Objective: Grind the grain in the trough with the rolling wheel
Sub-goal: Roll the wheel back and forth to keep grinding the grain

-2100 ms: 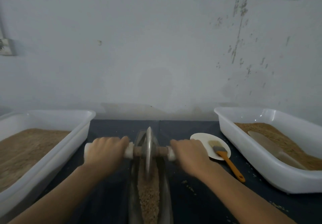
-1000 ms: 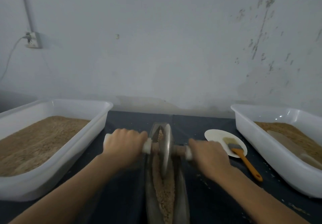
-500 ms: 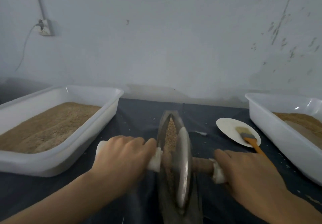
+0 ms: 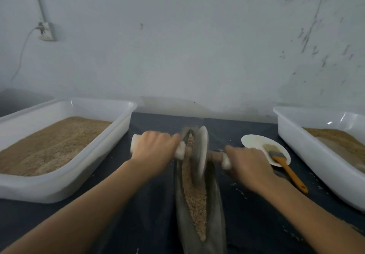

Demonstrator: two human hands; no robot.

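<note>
Head view: blurred metal wheel [image 4: 200,151], granular grain [image 4: 194,194].

The tubs were white: one [image 4: 65,174] on the left, one [image 4: 316,155] on the right, both filled with tan grain. The trough [image 4: 214,204] was dull grey, its grain [image 4: 194,194] pale brown. The wheel [image 4: 201,151] shone silvery grey on a brown axle with white grips. The plate [image 4: 254,143] was white, the brush [image 4: 286,166] orange-handled. The tablecloth [image 4: 148,214] was dark navy, and the wall [image 4: 177,46] pale blue-grey, flecked with dark marks.

Single head-worn view, close, facing forward and down over the table [image 4: 150,204].
</note>
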